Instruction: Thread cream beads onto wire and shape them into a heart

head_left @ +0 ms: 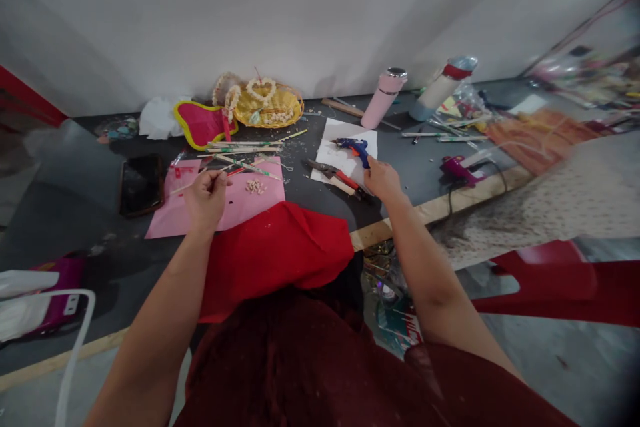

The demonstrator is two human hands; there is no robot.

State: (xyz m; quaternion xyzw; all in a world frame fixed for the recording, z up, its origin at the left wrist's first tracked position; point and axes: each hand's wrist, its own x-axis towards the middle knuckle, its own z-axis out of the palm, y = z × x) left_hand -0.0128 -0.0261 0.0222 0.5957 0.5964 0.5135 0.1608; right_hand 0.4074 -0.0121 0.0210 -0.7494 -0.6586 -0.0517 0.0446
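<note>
My left hand (pixel 206 200) is closed in a pinch above a pink sheet (pixel 235 207); whatever lies between its fingertips is too small to make out. A thin pale stick (pixel 181 189) shows beside that hand, and a small heap of pale beads or shells (pixel 256 187) lies to its right. Behind it are several printed paper-wrapped sticks (pixel 245 148). My right hand (pixel 383 180) grips the handle end of a blue glue gun (pixel 354 145), whose nozzle points left over a white paper (pixel 331 140). Pliers (pixel 325 168) with red handles lie just left of this hand.
A yellow basket (pixel 285 121) with a beaded heart ring, a pink-and-yellow cushion-like piece (pixel 203 123) and a pink flask (pixel 383 100) stand near the wall. A phone (pixel 142 185) lies left. Red cloth (pixel 280 247) hangs over the table's front edge. Another person's patterned sleeve (pixel 550 193) is at right.
</note>
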